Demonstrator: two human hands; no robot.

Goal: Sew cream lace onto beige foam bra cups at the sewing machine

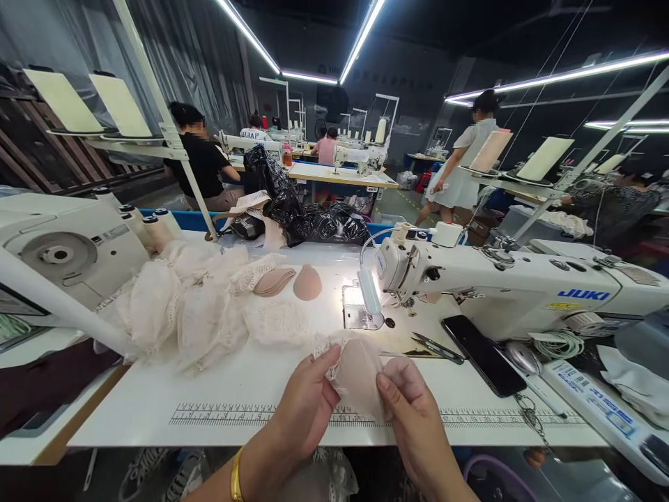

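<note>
A sheer cream fabric piece with a beige pad [358,373] showing in it is held up between my hands, over the table's front edge. My left hand [308,401] pinches its left side, thumb on top. On the right side, my right hand [410,401] grips the fabric edge between thumb and fingers. Beyond them lie a flat lace piece [277,321], a single beige pad [307,283] and a stack of beige pads [273,282]. A large heap of cream fabric pieces [203,307] spreads to the left.
A white sewing machine [502,289] stands at the right, its needle area lit. Near it lie thread snips [437,347], a black phone [483,354] and a white box [606,411]. A printed ruler [224,414] runs along the front edge. Several people are farther back.
</note>
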